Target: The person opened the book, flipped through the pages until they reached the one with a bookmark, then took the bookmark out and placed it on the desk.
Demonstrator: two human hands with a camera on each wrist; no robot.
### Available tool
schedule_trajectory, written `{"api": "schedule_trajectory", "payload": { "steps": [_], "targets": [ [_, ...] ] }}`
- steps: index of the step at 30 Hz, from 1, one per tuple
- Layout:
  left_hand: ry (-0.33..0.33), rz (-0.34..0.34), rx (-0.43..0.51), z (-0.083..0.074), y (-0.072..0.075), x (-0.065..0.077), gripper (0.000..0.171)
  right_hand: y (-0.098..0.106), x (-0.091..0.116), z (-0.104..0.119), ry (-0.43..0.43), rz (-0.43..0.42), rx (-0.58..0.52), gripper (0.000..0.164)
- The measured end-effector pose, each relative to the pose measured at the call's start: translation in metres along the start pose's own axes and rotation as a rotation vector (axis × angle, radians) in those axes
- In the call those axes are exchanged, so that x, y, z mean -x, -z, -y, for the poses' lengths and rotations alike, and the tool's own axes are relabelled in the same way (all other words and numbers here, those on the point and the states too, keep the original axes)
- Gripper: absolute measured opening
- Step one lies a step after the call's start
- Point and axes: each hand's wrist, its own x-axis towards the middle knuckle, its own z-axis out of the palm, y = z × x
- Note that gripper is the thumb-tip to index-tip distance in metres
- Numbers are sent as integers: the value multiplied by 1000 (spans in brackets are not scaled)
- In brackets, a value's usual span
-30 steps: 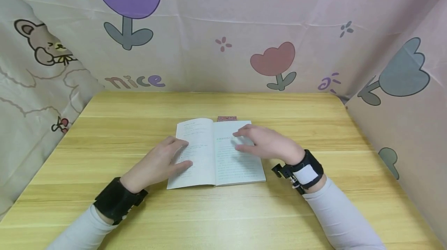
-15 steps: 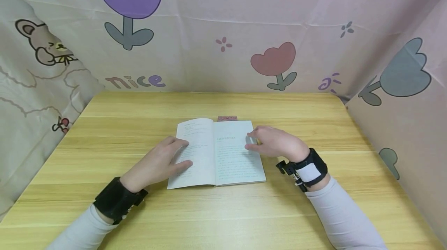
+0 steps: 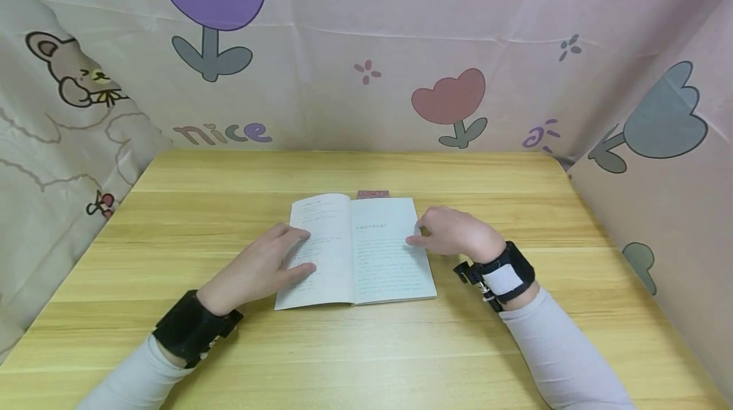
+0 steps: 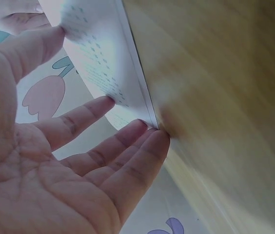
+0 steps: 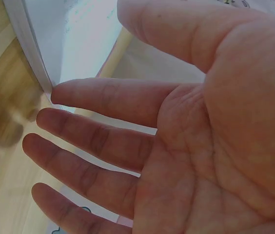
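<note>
An open book (image 3: pixel 392 270) lies in the middle of the table in the head view, its printed pages facing up. My left hand (image 3: pixel 258 268) rests on the left page, thumb and index finger spread over it. In the left wrist view, other fingers (image 4: pixel 145 146) reach the page's outer edge. My right hand (image 3: pixel 456 233) is at the book's right edge, with the thumb over the page. The right wrist view shows the index finger (image 5: pixel 106 97) touching or very near the edge of the pages (image 5: pixel 30 48); the other fingers extend beside it, holding nothing.
A small pinkish-red patterned piece (image 3: pixel 373 194) shows just behind the book's top edge; most of it is hidden. The wooden table (image 3: pixel 366 359) meets a printed cloth (image 3: pixel 321 91) at the back, with more cloth on both sides. Each wrist wears a black strap.
My right hand has moved right, from above the right page to its outer edge, uncovering the green heading. The left hand has stayed in place on the left page.
</note>
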Motion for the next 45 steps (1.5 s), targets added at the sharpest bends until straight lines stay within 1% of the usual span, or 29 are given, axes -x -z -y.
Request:
{"api": "schedule_trajectory", "payload": {
  "steps": [7, 17, 21, 27, 32, 37, 38, 42, 43, 45],
  "targets": [
    [-3, 6, 5, 0, 0, 0, 64, -1, -2, -3, -52, -3, -18, 40],
    [-6, 11, 9, 2, -1, 0, 65, 0, -1, -2, -48, 6, -18, 37],
    [-15, 9, 6, 1, 0, 0, 65, 2, 1, 1, -39, -5, -16, 35],
    [-48, -7, 8, 2, -1, 1, 62, 4, 2, 3, 0, -27, 7, 36],
    [-48, -6, 8, 1, -1, 1, 62, 5, 2, 3, 32, -44, 22, 32],
    [-43, -4, 10, 1, -1, 1, 62, 6, 1, 1, 44, -95, 35, 24],
    [-43, -4, 12, 1, -1, 1, 62, 6, 1, 1, 42, -111, 41, 25],
    [-42, -3, 9, 1, -1, 1, 63, 6, -2, 1, 17, -179, 28, 40],
    [-41, -3, 8, 1, -1, 1, 63, 6, -3, 2, 13, -199, 18, 41],
    [-40, -3, 7, 1, -1, 1, 62, 5, -5, 1, 13, -243, -11, 36]
  ]
}}
